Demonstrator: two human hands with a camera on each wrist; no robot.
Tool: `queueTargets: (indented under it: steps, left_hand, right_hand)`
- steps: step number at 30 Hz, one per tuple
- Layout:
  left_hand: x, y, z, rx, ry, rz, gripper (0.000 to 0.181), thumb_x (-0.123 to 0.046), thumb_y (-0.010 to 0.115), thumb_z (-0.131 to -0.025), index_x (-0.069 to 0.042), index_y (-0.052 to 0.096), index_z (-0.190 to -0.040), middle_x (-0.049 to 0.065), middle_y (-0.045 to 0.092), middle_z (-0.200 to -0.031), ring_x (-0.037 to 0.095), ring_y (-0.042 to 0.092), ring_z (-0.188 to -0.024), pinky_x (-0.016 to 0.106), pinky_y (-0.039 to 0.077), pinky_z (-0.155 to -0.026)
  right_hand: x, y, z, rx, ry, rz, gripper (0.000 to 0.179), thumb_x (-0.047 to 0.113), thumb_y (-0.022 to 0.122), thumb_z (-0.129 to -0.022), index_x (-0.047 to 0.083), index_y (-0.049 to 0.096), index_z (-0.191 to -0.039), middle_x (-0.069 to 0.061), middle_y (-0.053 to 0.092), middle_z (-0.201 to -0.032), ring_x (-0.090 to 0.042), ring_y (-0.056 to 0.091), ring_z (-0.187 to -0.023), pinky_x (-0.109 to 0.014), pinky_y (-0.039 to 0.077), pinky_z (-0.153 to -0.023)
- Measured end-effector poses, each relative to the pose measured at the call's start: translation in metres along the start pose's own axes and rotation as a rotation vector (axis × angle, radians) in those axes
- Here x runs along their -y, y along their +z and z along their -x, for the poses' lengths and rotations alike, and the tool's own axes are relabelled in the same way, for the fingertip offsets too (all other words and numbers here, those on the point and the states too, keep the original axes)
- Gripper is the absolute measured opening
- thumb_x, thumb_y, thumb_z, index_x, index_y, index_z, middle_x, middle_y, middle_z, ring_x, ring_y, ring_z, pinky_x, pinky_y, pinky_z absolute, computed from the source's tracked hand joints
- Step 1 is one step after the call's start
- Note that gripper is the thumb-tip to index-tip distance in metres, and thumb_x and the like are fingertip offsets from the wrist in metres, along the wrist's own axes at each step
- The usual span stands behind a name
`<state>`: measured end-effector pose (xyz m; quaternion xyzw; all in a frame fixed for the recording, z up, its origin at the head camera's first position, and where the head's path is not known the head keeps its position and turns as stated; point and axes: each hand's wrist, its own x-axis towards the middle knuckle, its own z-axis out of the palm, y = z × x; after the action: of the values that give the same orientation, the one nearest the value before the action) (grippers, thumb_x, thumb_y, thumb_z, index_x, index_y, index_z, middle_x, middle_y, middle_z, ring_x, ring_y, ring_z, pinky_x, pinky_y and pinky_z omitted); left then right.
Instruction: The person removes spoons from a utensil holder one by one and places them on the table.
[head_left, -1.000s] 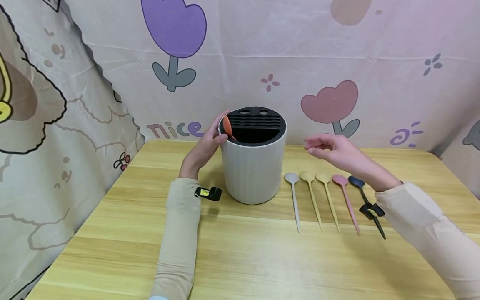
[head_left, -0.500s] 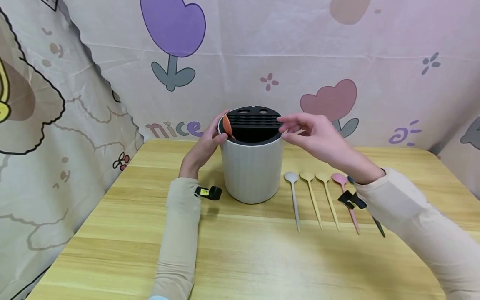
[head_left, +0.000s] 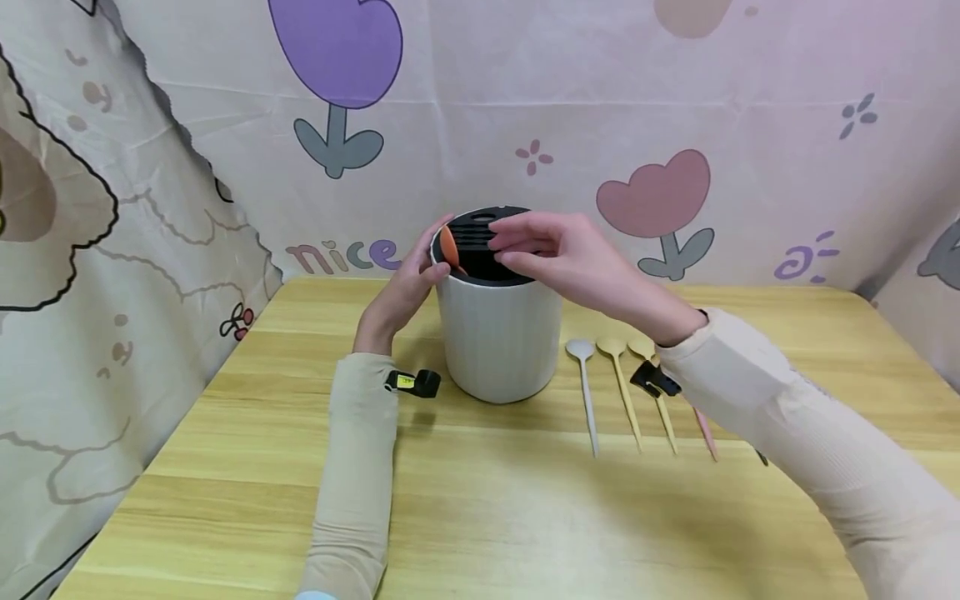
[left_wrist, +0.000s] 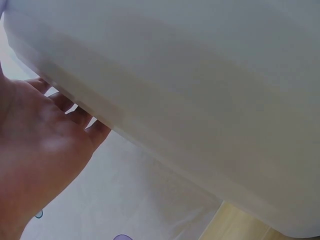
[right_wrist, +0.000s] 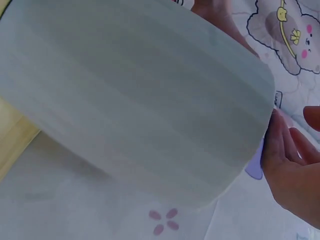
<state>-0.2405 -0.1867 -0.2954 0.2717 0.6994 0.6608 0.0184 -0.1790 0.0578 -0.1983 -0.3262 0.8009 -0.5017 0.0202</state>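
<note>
A ribbed white utensil holder [head_left: 498, 342] with a black slotted insert [head_left: 472, 235] stands upright on the table. My left hand [head_left: 405, 279] holds its upper left side, thumb at the rim and fingers reaching round behind; the left wrist view has those fingers [left_wrist: 65, 102] along the white wall. Inside the left of the opening leans an orange spoon [head_left: 448, 247], only its bowl end showing. Over the right of the opening hovers my right hand [head_left: 562, 250], fingers loosely bent with nothing between them. In the right wrist view, the right hand [right_wrist: 292, 170] overlaps the rim end.
Right of the holder lie a grey spoon [head_left: 587, 387], two yellow spoons [head_left: 626, 392], a pink spoon [head_left: 706, 435] and a dark one [head_left: 762, 457], the last ones partly under my right sleeve [head_left: 750, 392]. A patterned cloth [head_left: 480, 108] hangs behind the wooden table [head_left: 487, 508].
My right hand has come left from beside the holder to over its opening, and its forearm now covers more of the spoons. The left hand keeps its place on the holder.
</note>
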Motion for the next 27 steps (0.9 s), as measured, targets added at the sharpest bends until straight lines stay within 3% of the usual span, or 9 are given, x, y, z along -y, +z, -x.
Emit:
queueTargets:
  steps: [7, 20, 27]
  left_hand:
    - [-0.001, -0.001, 0.000, -0.004, 0.003, 0.031, 0.128, -0.077, 0.071, -0.061, -0.012, 0.014, -0.155, 0.017, 0.029, -0.150, 0.027, 0.035, -0.131, 0.045, 0.022, -0.113]
    - [-0.004, 0.001, -0.002, 0.009, -0.007, 0.003, 0.128, -0.079, 0.069, -0.061, -0.011, 0.013, -0.155, 0.017, 0.027, -0.151, 0.027, 0.032, -0.133, 0.045, 0.020, -0.113]
    - [-0.004, 0.000, -0.001, 0.012, -0.007, 0.001, 0.128, -0.079, 0.069, -0.061, -0.012, 0.013, -0.155, 0.017, 0.026, -0.151, 0.027, 0.032, -0.133, 0.045, 0.020, -0.113]
  right_hand:
    - [0.005, 0.016, -0.019, 0.052, 0.003, 0.022, 0.036, 0.003, 0.061, -0.094, -0.003, 0.058, -0.130, -0.014, 0.065, -0.120, -0.019, 0.063, -0.109, -0.029, 0.049, -0.091]
    - [0.006, 0.032, -0.039, 0.010, 0.095, 0.103, 0.026, 0.015, 0.068, -0.092, 0.005, 0.071, -0.116, -0.005, 0.072, -0.104, -0.011, 0.066, -0.099, -0.026, 0.049, -0.086]
    - [0.007, 0.034, -0.046, 0.003, 0.107, 0.088, 0.024, 0.014, 0.070, -0.090, 0.003, 0.072, -0.111, -0.007, 0.073, -0.099, -0.012, 0.068, -0.093, -0.025, 0.050, -0.084]
